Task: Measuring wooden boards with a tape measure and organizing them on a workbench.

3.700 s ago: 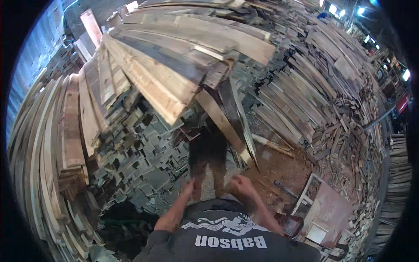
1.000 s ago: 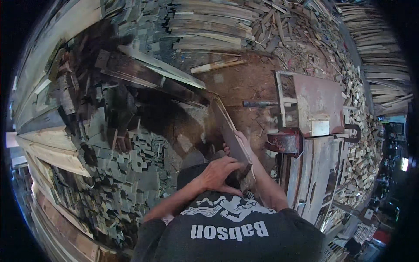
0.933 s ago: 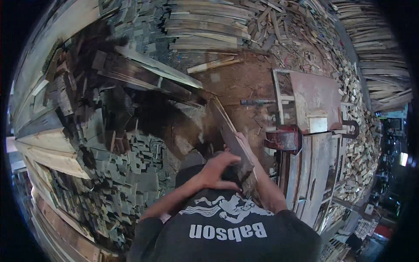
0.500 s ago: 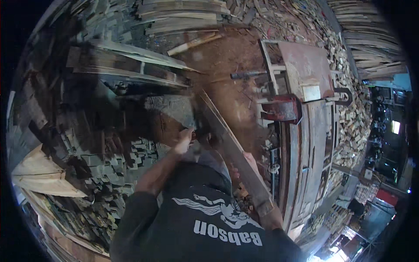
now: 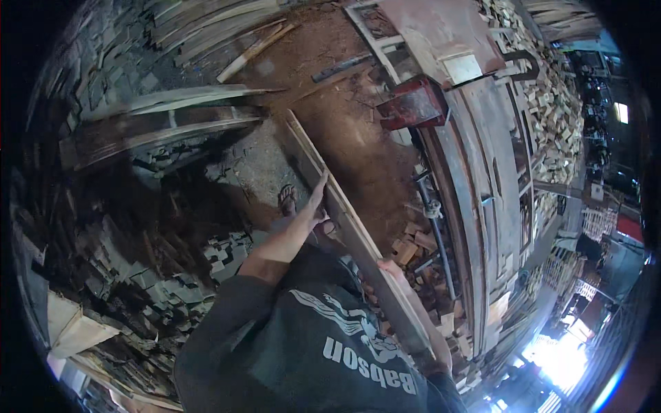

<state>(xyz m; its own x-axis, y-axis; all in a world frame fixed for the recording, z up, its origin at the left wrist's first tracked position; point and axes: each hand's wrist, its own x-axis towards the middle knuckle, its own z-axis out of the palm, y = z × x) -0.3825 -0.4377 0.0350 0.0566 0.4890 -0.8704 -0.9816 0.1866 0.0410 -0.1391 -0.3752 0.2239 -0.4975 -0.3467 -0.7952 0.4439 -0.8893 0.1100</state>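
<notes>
The board (image 5: 354, 230) slants from far left to near right; from here I see the right hand (image 5: 391, 268) gripping its right edge, the left hand (image 5: 313, 201) unclenched against its left side, and a red metal box (image 5: 414, 104) far right.

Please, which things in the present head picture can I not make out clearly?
All in the head view:
- Right hand: partly hidden by the long brown wooden board.
- Flat reddish-brown panel: cut off by the upper picture edge.
- Jumbled grey wood scraps at left: partly lost in dark shadow.
- Background at lower right: washed out by bright white glare.
</notes>
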